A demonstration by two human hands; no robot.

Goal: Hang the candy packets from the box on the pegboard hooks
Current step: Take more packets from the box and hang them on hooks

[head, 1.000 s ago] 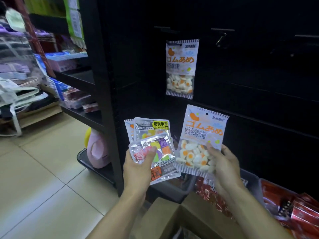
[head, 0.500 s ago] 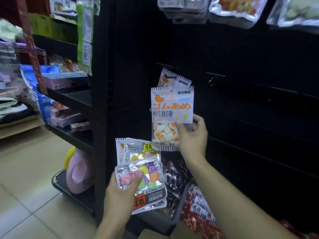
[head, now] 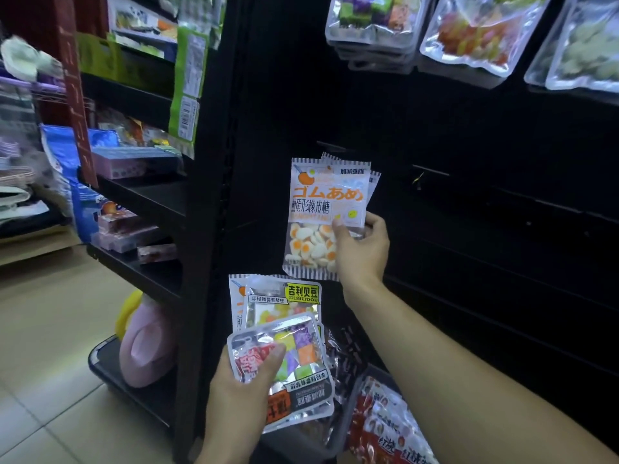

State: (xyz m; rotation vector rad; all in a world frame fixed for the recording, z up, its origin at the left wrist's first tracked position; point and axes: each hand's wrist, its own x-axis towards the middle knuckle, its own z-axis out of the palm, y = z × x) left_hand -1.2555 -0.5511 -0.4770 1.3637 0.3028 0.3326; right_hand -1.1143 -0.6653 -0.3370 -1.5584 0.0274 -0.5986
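Observation:
My right hand (head: 360, 247) pinches the lower right of a white egg-candy packet (head: 321, 209) with orange lettering, held up flat against the black pegboard (head: 469, 195). Just behind it hangs another packet of the same kind (head: 371, 182), mostly covered. An empty hook (head: 430, 170) sticks out to the right. Lower down, my left hand (head: 241, 393) grips a fan of several packets (head: 288, 349), with a silver packet of coloured cubes on top under my thumb. The box is not in view.
Silver candy bags (head: 475, 38) hang in a row along the top of the pegboard. Red packets fill a bin (head: 385, 426) at the bottom. A black shelf unit (head: 140, 202) with boxed goods stands to the left, with a pink jug (head: 147, 349) on its base. Tiled floor spreads at left.
My right hand has lifted the egg-candy packet from waist height up to the hanging packet on the pegboard. My left hand keeps its stack low. My view has tilted upward.

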